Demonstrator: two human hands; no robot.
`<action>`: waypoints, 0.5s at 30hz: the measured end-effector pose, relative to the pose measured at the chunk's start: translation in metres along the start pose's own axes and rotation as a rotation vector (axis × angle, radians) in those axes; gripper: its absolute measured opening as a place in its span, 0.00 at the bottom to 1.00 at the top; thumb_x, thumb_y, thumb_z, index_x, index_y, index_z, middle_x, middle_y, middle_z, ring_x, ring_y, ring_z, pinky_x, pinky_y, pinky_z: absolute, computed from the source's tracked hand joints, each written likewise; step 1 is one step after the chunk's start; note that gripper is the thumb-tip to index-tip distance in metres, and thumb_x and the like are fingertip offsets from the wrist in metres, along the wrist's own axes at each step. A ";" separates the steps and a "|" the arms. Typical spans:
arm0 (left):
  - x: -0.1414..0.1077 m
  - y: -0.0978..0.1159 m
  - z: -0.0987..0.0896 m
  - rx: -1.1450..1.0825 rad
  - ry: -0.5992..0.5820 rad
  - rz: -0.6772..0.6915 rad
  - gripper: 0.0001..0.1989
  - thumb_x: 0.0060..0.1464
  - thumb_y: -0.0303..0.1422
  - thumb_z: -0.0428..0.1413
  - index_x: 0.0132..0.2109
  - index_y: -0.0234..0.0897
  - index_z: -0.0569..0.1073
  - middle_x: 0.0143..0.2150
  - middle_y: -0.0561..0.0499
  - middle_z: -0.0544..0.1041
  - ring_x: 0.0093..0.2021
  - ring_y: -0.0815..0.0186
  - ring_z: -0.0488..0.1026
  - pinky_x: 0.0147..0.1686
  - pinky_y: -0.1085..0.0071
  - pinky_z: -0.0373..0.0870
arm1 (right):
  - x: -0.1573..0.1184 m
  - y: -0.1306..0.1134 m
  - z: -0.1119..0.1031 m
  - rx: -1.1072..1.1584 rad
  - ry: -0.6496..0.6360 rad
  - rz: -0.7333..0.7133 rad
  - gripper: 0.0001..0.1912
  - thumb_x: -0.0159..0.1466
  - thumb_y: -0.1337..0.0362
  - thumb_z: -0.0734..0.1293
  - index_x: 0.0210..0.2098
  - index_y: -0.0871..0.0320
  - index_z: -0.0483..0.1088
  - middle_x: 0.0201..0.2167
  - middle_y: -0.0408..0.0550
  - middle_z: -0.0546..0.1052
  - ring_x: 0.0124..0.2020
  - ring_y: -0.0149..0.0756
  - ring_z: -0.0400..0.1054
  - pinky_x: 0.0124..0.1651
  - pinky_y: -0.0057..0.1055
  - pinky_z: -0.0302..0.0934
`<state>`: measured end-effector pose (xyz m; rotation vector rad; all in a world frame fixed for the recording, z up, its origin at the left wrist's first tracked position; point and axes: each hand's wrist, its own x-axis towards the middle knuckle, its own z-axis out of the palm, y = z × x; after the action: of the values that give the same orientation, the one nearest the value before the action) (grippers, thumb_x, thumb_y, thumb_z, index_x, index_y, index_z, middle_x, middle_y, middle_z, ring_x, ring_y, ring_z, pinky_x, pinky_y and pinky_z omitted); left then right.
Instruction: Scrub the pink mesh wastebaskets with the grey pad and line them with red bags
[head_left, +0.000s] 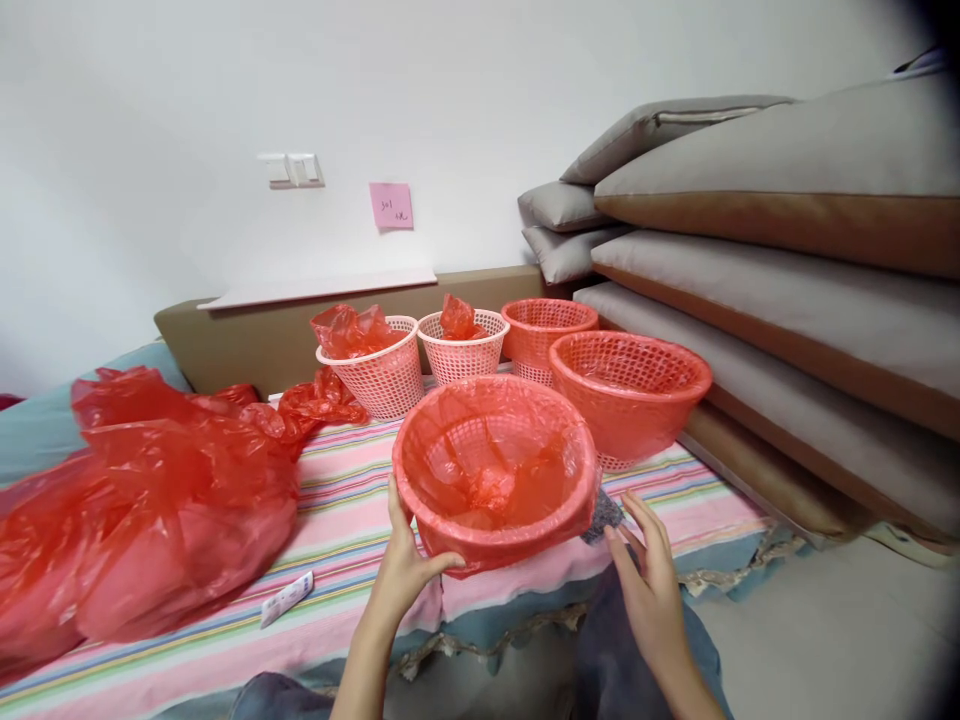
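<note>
In the head view a basket lined with a red plastic bag (493, 535) tilts towards me over the front of the striped cloth, the film folded over its rim. My left hand (409, 555) grips its left side, thumb across the front and fingers around the outer wall. Just off the basket's lower right, my right hand (649, 575) has its fingers apart, close to the loose plastic edge; any contact there is hard to make out. A dark grey speckled item (602, 516) lies partly hidden between this hand and the basket.
Behind stand another bag-lined red basket (626, 410), a red basket (540, 345), and two pale pink baskets (386, 385) (461, 360) with crumpled red bags inside. A large heap of red plastic (172, 510) and a small white packet (287, 598) lie left. Grey cushions (780, 290) are stacked right.
</note>
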<state>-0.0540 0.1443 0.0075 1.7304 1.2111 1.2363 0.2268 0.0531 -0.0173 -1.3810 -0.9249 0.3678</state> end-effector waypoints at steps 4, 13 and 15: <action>-0.006 -0.008 0.019 -0.101 0.151 -0.047 0.72 0.36 0.42 0.72 0.72 0.42 0.27 0.75 0.33 0.38 0.74 0.48 0.42 0.69 0.53 0.46 | -0.002 -0.023 0.023 0.199 0.063 0.149 0.43 0.56 0.48 0.72 0.65 0.52 0.53 0.68 0.57 0.56 0.67 0.48 0.55 0.63 0.45 0.60; -0.055 -0.014 0.039 -0.608 0.182 -0.552 0.30 0.42 0.41 0.71 0.50 0.33 0.72 0.44 0.44 0.78 0.36 0.65 0.78 0.33 0.74 0.76 | -0.009 0.008 0.035 0.718 -0.097 0.698 0.20 0.45 0.59 0.81 0.34 0.56 0.74 0.32 0.44 0.79 0.33 0.36 0.76 0.40 0.32 0.74; -0.064 -0.014 0.041 -0.725 0.144 -0.624 0.22 0.41 0.38 0.71 0.41 0.32 0.76 0.35 0.48 0.80 0.27 0.69 0.76 0.27 0.75 0.75 | -0.014 0.013 0.033 0.765 -0.091 0.712 0.18 0.44 0.62 0.82 0.31 0.56 0.74 0.28 0.42 0.79 0.29 0.33 0.75 0.36 0.29 0.74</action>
<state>-0.0263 0.0878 -0.0384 0.6772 1.0693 1.2001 0.1977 0.0676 -0.0374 -0.9264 -0.2556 1.1948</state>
